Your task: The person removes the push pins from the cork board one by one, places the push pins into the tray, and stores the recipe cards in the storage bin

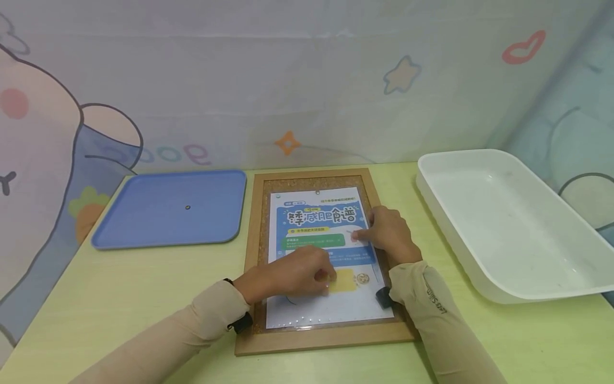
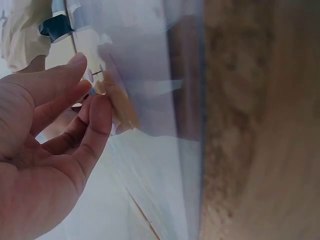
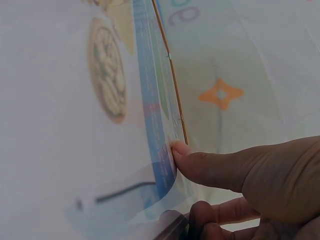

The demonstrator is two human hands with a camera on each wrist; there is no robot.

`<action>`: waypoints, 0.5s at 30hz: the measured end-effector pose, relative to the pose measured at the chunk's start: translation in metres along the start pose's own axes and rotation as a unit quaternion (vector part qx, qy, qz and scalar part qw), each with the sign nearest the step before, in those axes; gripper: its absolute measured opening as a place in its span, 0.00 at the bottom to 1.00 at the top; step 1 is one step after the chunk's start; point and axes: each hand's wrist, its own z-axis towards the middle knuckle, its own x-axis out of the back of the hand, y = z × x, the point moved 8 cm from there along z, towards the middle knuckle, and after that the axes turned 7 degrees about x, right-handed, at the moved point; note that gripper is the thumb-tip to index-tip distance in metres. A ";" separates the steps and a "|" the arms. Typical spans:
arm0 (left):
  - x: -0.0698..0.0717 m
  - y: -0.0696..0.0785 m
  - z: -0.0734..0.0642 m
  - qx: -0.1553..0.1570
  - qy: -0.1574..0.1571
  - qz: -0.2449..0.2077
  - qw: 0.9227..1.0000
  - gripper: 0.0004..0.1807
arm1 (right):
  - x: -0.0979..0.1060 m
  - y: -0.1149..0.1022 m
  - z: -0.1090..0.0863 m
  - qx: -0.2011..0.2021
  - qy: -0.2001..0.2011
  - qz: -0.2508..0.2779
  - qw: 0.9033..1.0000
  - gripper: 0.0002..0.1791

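A printed sheet (image 1: pixel 307 306) in a clear glossy sleeve lies on a wood-framed corkboard (image 1: pixel 331 338). Small pins (image 1: pixel 317 192) show along its top edge. My left hand (image 1: pixel 299 269) is over the lower part of the sheet, beside a yellow printed patch, with its fingers bent. In the left wrist view, the thumb and fingertips (image 2: pixel 102 102) come close together near the sleeve; I cannot tell whether they hold something small. My right hand (image 1: pixel 390 232) grips the board's right side, thumb (image 3: pixel 187 157) on the sleeve and the other fingers curled at the frame edge.
Left of the board lies a blue tray (image 1: pixel 163 218) with one small round pin (image 1: pixel 187 207) on it. To the right stands a deep white tub (image 1: pixel 523 224). Behind the pale green table (image 1: pixel 192 298) hangs a printed cloth backdrop (image 1: pixel 268 90).
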 end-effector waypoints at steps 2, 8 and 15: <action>-0.002 0.000 0.002 -0.002 -0.007 0.004 1.000 0.13 | -0.001 0.001 0.000 -0.001 0.000 0.001 1.000 0.23; -0.004 -0.001 0.004 -0.010 -0.017 0.014 1.000 0.08 | -0.002 0.002 0.001 -0.005 0.000 0.002 1.000 0.24; -0.006 -0.001 0.005 -0.010 -0.017 0.021 1.000 0.05 | -0.003 0.002 0.001 -0.008 -0.001 0.001 1.000 0.24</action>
